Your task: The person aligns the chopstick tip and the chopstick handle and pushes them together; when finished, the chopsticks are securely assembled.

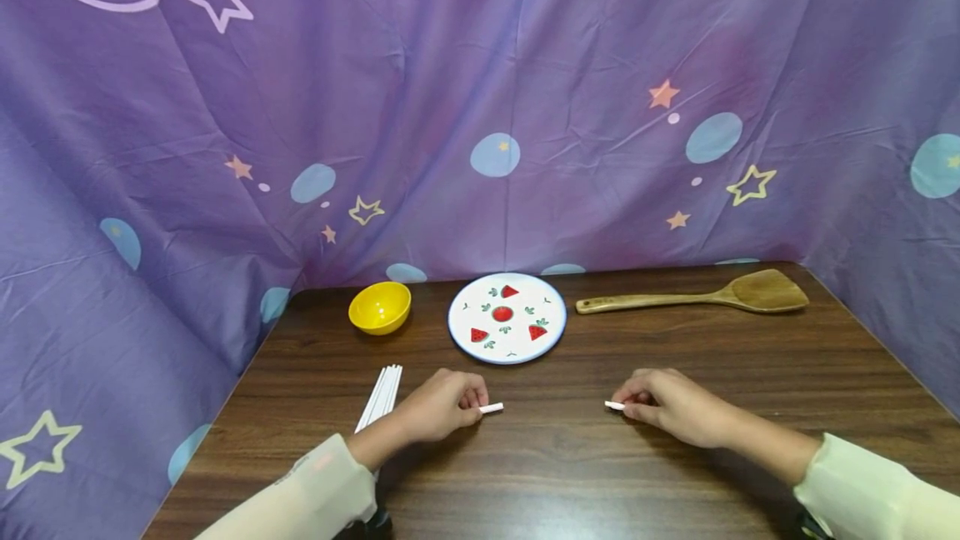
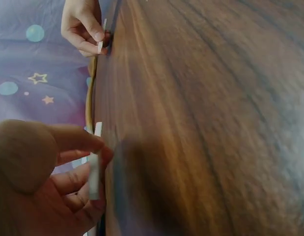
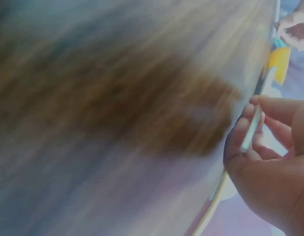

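Observation:
My left hand (image 1: pixel 442 408) pinches a short white stick (image 1: pixel 492 408) between thumb and fingers, low over the table in front of the plate. In the left wrist view the white stick (image 2: pixel 94 177) pokes out on both sides of the fingertips. Opposite, my right hand (image 1: pixel 678 408) pinches another short white stick (image 1: pixel 614 406), whose tip points left; the right wrist view shows this stick (image 3: pixel 251 132) crossing the thumb and fingers. A gap of bare wood separates the two sticks. A bundle of long white sticks (image 1: pixel 381 397) lies partly hidden under my left forearm.
A white plate with watermelon prints (image 1: pixel 517 346) lies at the back middle of the wooden table (image 1: pixel 547 473). Left of it stands a yellow bowl (image 1: pixel 380 308); to the right lies a wooden spatula (image 1: pixel 765 292). A purple curtain (image 1: pixel 420 107) hangs behind.

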{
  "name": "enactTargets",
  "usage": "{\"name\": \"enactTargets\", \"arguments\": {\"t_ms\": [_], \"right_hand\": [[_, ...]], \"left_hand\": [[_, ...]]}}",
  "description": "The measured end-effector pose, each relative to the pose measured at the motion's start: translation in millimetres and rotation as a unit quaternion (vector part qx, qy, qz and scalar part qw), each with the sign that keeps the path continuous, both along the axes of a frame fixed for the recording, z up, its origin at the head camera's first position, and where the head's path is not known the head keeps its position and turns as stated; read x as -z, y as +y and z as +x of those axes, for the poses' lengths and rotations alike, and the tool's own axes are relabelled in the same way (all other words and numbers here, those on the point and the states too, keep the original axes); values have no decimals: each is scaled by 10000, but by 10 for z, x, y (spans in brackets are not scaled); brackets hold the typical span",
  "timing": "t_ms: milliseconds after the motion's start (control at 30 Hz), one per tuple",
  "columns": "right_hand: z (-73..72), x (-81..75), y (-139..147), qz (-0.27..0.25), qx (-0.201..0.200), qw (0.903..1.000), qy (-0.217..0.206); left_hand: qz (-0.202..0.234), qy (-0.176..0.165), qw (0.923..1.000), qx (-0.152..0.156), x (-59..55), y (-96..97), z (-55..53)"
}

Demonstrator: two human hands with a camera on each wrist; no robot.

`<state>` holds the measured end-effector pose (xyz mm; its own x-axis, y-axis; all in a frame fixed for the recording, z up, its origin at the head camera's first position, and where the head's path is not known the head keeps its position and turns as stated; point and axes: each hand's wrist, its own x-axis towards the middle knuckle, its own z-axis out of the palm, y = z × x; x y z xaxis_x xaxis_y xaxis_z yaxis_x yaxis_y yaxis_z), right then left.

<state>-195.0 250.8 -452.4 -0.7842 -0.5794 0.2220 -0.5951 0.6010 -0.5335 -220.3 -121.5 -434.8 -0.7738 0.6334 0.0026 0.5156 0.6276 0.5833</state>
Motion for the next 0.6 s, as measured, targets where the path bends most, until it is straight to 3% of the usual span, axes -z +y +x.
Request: {"name": "enactTargets", "arguments": {"t_ms": [133, 367, 500, 600], "right_hand": [[2, -65, -68, -214, -134, 9995, -184], [55, -283, -260, -945, -638, 9885, -989], [72, -389, -376, -1100, -745, 9859, -1022], [78, -463, -452, -1242, -687, 9839, -1084]], "left_hand": [[241, -153, 9991, 298, -33, 48, 7], [882, -1112, 9884, 534, -185, 190, 100], [1214, -1068, 9841, 737, -282, 279, 136], [1666, -1244, 9747, 825, -339, 340, 157]]}}
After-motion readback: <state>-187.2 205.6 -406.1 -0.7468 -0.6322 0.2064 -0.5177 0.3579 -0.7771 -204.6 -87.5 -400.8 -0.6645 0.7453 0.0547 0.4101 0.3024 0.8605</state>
